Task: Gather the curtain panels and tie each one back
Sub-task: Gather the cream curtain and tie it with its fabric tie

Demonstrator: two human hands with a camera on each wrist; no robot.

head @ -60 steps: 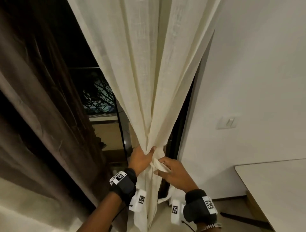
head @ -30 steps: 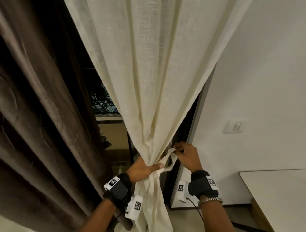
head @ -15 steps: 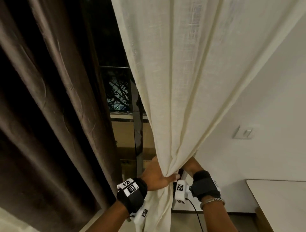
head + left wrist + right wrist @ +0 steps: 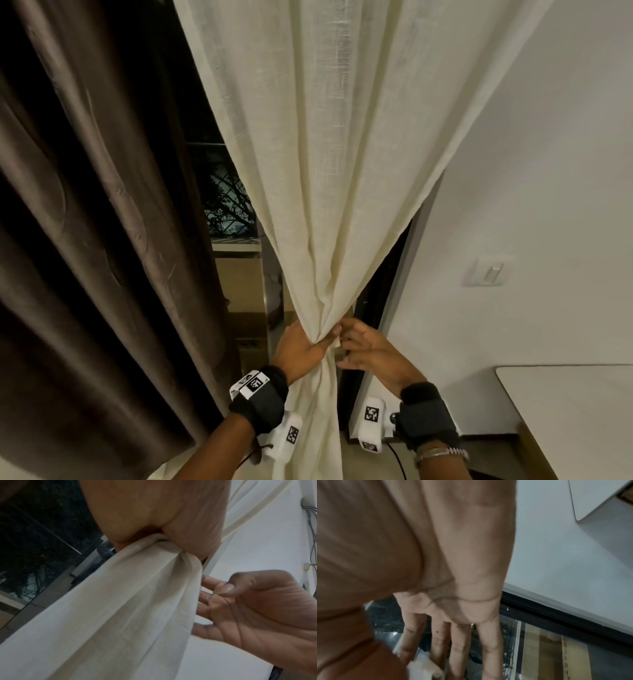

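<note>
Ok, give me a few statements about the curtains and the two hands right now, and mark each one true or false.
1. The left hand grips the gathered cream curtain. True.
2. The right hand grips the brown curtain. False: it is beside the cream bunch, fingers straight.
3. The brown curtain hangs left of the cream one. True.
4. The wall switch is on the left wall. False: it is on the white wall at the right.
</note>
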